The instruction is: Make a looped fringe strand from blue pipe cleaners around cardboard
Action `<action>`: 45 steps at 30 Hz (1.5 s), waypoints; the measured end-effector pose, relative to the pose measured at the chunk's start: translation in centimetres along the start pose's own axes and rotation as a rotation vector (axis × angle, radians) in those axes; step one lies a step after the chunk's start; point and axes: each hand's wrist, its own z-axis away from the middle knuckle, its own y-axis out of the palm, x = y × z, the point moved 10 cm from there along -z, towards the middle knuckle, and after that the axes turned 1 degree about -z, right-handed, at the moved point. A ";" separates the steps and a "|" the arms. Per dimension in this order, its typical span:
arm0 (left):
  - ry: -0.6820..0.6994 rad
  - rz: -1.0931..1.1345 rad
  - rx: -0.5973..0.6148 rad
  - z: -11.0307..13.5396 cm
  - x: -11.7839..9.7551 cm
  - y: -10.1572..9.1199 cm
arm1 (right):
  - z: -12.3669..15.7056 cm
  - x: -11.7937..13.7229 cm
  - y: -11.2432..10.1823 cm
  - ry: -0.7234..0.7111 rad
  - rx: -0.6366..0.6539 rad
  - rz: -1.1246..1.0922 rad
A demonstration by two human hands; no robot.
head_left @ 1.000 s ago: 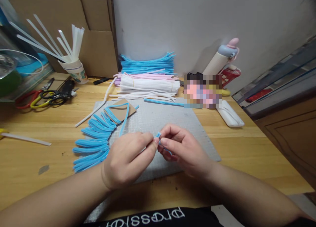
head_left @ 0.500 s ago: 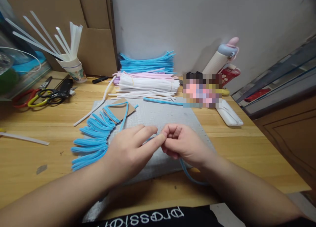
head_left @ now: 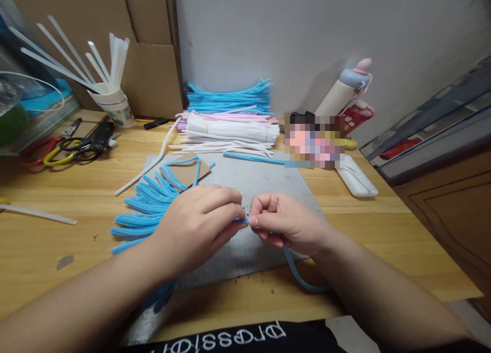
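Note:
Over the grey mat [head_left: 268, 179], my left hand [head_left: 207, 217] and my right hand [head_left: 286, 222] meet almost fingertip to fingertip. Both pinch a blue pipe cleaner [head_left: 297, 273], which shows in the small gap between them. Its free end hangs below my right hand and curves toward the right forearm. Beside and partly under my left hand lies a fan of folded blue pipe cleaners [head_left: 143, 204], joined along one edge; my left hand and forearm hide part of it. A cardboard piece [head_left: 187, 171] with blue pipe cleaner strands across it sits at the fan's far end.
Bundles of blue pipe cleaners [head_left: 230, 97] and white pipe cleaners [head_left: 230, 130] lie against the wall. At the left are scissors [head_left: 53, 151] and a cup [head_left: 118, 110] of white strips. A bottle [head_left: 337, 94] and a white case [head_left: 356, 179] stand at the right.
My left index finger, stretched toward my right fingertips before, has drawn back and bent into a pinch. A short blue length now shows between the hands.

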 end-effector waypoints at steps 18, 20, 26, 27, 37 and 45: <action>0.269 -0.160 -0.136 0.6 -2.7 -2.1 | 0.8 -2.4 3.4 0.359 0.384 -0.295; 0.282 -0.185 -0.136 0.6 -2.9 -2.2 | 0.9 -2.2 3.4 0.354 0.377 -0.279; 0.227 -0.190 -0.131 0.7 -2.3 -1.6 | 0.6 -1.4 2.2 0.212 0.146 -0.170; 0.211 -0.164 -0.117 0.6 -2.3 -1.3 | 0.5 -0.9 1.8 0.138 0.093 -0.057; 0.027 0.039 -0.018 -0.2 -0.6 0.1 | 2.5 5.0 1.4 -0.543 -0.161 0.983; 0.170 -0.099 -0.077 0.5 -1.5 -0.5 | 1.5 -3.5 2.4 0.398 0.204 -0.264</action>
